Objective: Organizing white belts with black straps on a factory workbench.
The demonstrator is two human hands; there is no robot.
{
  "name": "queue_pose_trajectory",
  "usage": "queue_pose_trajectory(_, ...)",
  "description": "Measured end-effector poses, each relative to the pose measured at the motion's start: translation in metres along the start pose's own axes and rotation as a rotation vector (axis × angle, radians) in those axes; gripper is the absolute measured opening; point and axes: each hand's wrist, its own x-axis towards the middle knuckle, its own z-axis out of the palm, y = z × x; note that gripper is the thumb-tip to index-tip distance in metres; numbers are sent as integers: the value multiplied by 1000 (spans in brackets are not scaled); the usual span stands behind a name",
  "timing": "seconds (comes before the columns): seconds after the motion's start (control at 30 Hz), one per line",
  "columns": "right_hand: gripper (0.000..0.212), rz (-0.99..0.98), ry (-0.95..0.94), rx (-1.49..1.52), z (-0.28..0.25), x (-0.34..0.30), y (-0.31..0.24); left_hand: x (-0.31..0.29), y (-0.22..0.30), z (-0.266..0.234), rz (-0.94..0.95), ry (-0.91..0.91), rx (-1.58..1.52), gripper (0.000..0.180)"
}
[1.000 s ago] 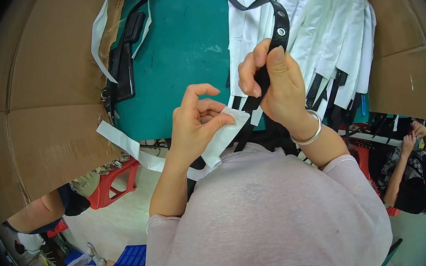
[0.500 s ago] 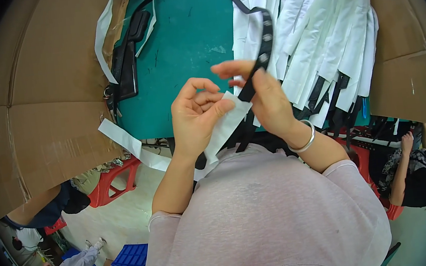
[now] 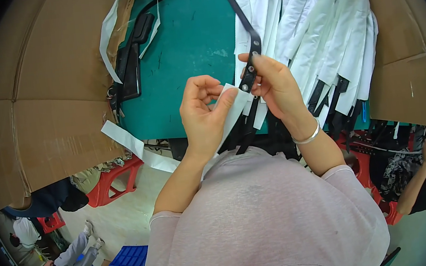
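Observation:
My left hand [image 3: 204, 114] pinches a white strip [image 3: 230, 112] of thin soft material between thumb and fingers. Close to its right, my right hand [image 3: 278, 84] grips a black strap [image 3: 236, 5] studded with round metal fittings. The strap's near end meets the upper end of the white strip; whether it sits inside the strip I cannot tell. From my right hand the strap runs away over the green table [image 3: 187, 46], bends left along the far side, and leads to a black pouch [image 3: 143, 28] and a flat black case [image 3: 130, 74].
Many white-sleeved black straps [image 3: 312, 32] lie fanned out at the right. A loose white band [image 3: 107, 34] curls beside the left cardboard box [image 3: 39, 131]; another cardboard box [image 3: 405, 43] stands right. Red stools [image 3: 116, 181] and a co-worker [image 3: 412, 173] are beyond the table's near edge.
My right hand has moved slightly down and right along the strap, which now shows its metal fittings face up and hangs straighter. My left hand still pinches the white strip.

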Motion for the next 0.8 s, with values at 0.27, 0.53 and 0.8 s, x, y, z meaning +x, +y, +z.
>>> queue_pose_trajectory(0.27, 27, 172, -36, -310, 20, -14, 1, 0, -22, -14, 95, 72, -42, 25)
queue_pose_trajectory(0.53, 29, -72, -113, -381, 21, 2, -23, 23, 10, -56, -506, -1059, -102, 35)
queue_pose_trajectory(0.8, 24, -497, -84, -529, 49, 32, -54, 33, 39, -47, -485, -806, -353, 41)
